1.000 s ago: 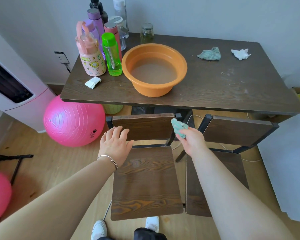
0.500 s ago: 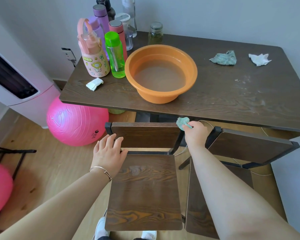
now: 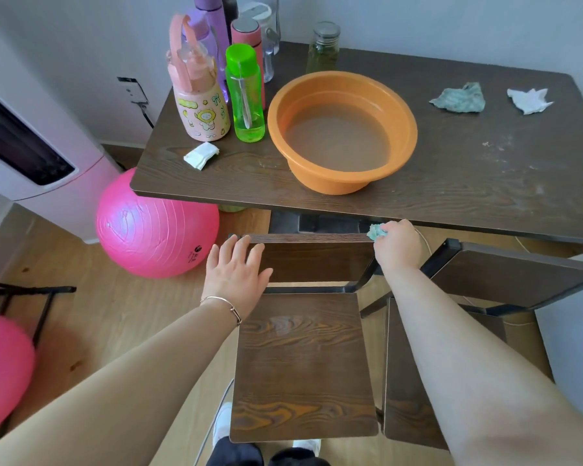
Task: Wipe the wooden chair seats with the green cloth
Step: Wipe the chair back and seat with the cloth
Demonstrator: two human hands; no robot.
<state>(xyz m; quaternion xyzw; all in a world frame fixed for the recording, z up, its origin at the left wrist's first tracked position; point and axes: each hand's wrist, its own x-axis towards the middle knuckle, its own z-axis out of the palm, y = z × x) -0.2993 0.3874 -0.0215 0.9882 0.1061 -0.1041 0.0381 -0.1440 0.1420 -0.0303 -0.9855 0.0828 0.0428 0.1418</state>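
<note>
— Fingers (image 3: 393,227) of the right hand (image 3: 398,250) curl tight round the green cloth (image 3: 377,231), a small wad held at the right top corner of the left chair's backrest (image 3: 313,258), just under the table's (image 3: 485,186) near edge.
— And the left hand (image 3: 234,277)?
— Flat, fingers spread, holding nothing, over the backrest's left end. Whether it presses there I cannot tell.
— What could go wrong?
— The cloth is up at the backrest, not on a seat (image 3: 303,364). If the hand lifts from there, the knuckles may knock the table's edge. The basin (image 3: 330,183) of water stands near that edge, so a jolt could slop it. A wad this small may also skip the seat's corners, and the second seat (image 3: 403,398), partly behind the arm, is easy to forget.
— Which way does the cloth point?
— Bunched, it has no clear long axis. Its free tuft pokes left out of the fist. The seat's long axis runs from its front edge, by the feet, to the backrest, toward the table.
</note>
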